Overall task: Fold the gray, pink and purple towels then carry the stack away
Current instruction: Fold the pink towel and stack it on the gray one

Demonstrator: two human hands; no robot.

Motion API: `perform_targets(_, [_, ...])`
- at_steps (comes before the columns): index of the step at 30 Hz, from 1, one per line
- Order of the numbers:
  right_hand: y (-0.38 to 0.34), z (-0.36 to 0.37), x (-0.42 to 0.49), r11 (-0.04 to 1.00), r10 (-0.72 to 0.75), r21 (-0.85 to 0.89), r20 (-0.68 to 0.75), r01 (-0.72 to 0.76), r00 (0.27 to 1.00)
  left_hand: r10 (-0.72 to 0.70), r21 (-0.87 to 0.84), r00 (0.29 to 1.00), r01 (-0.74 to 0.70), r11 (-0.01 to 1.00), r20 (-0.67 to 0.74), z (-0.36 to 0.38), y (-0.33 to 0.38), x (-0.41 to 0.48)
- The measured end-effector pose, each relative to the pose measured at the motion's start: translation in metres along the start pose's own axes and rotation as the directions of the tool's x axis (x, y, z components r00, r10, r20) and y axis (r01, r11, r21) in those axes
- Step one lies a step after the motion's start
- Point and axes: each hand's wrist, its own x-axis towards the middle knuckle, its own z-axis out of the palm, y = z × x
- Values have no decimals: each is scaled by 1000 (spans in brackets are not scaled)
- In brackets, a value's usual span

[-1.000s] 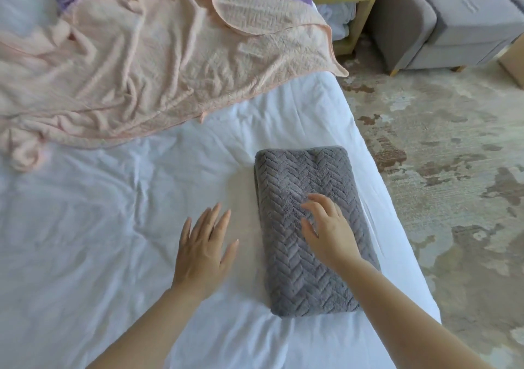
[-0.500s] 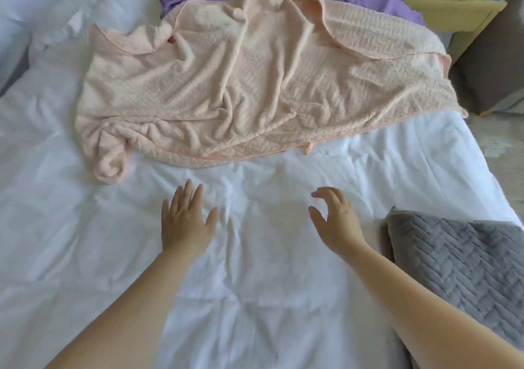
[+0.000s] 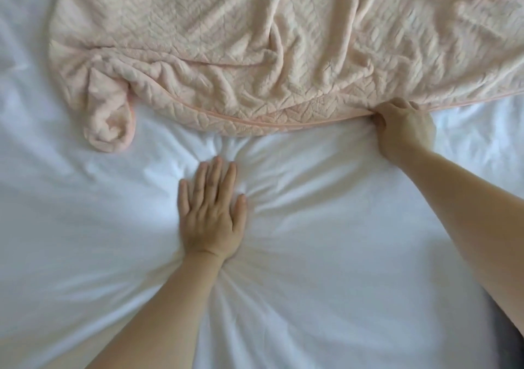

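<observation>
The pink towel (image 3: 255, 45) lies crumpled across the far part of the white bed, with one corner bunched up at the lower left. My right hand (image 3: 402, 125) grips its near hemmed edge, fingers curled into the fabric. My left hand (image 3: 211, 212) presses flat on the white sheet (image 3: 85, 227), fingers straight, a short way in front of the towel and not touching it. A dark sliver of the folded gray towel (image 3: 510, 334) shows at the bottom right corner, behind my right forearm. The purple towel is out of view.
The white sheet puckers into creases around my left palm. The bed fills the whole view, and its edges are not visible.
I have leaned forward over the bed. My right hand reached up and took hold of the pink towel's near edge. My left hand came down flat on the sheet. The gray towel slid almost out of view.
</observation>
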Motion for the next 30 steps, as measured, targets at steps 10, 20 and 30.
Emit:
perform_targets(10, [-18, -104, -77, 956, -4, 285, 245, -68, 970, -158, -462, 984, 179, 869, 84, -95, 46, 20])
perform_targets(20, [-104, -379, -125, 675, -425, 637, -76, 372, 902, 396, -720, 917, -308, 622, -51, -381, 137, 80])
perform_targets(30, [-112, -543, -181, 491, -195, 834, -176, 251, 965, 463, -806, 837, -476, 353, -291, -611, 146, 61])
